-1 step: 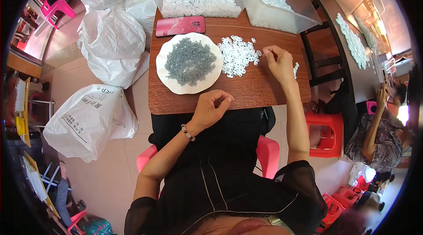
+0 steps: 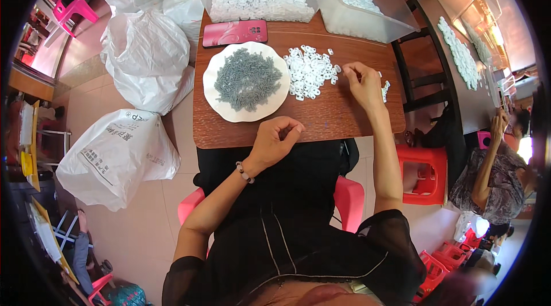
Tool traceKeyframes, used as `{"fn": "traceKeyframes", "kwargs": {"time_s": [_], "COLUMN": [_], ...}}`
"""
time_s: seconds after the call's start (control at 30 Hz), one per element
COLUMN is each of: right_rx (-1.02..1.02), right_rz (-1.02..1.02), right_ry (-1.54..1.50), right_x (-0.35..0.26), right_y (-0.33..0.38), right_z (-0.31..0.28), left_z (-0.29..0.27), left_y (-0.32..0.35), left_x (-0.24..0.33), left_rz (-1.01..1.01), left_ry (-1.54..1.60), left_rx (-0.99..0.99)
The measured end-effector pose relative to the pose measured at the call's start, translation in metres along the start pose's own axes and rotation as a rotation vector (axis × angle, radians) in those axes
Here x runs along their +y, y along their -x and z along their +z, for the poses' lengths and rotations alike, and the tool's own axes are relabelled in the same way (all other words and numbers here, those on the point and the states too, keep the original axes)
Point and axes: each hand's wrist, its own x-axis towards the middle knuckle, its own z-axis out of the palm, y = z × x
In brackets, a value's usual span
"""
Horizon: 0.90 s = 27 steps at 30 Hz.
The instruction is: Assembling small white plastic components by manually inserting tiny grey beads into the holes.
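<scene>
My left hand rests at the front edge of the brown table, fingers curled and the thumb against the forefinger; whatever they hold is too hidden to make out. My right hand hovers over the table's right side, thumb and bent forefinger slightly apart, with nothing visible between them. Just left of it lies a loose pile of small white oval plastic pieces with holes. A few more white pieces lie beyond its right side. A white scalloped plate holds a heap of small grey rod-like pieces.
A pink phone lies behind the plate. Two clear bins, one left and one right, hold white pieces at the back. White sacks stand left. A red stool and a person at another table are right.
My right hand has shifted very slightly. A white piece now shows just beside its right edge. My left hand has stayed in place.
</scene>
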Motion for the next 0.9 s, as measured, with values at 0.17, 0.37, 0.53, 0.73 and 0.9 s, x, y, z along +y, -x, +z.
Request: {"fn": "traceKeyframes", "kwargs": {"time_s": [0.17, 0.37, 0.53, 0.73, 0.9], "right_rx": [-0.017, -0.088, -0.102, -0.054, -0.071], "right_rz": [-0.008, 0.008, 0.006, 0.112, 0.131], "right_ry": [0.071, 0.09, 0.123, -0.07, -0.332], "right_x": [0.014, 0.0, -0.001, 0.005, -0.013], "right_y": [0.013, 0.014, 0.014, 0.022, 0.042], "right_z": [0.007, 0.015, 0.017, 0.021, 0.012], "left_z": [0.001, 0.001, 0.002, 0.002, 0.007], "left_y": [0.0, 0.001, 0.001, 0.001, -0.002], "left_x": [0.002, 0.002, 0.003, 0.003, 0.005], "left_rz": [0.005, -0.005, -0.004, -0.016, -0.066], "left_ry": [-0.042, -0.037, -0.052, -0.053, -0.019], "left_rx": [0.005, 0.01, 0.016, 0.028, 0.046]}}
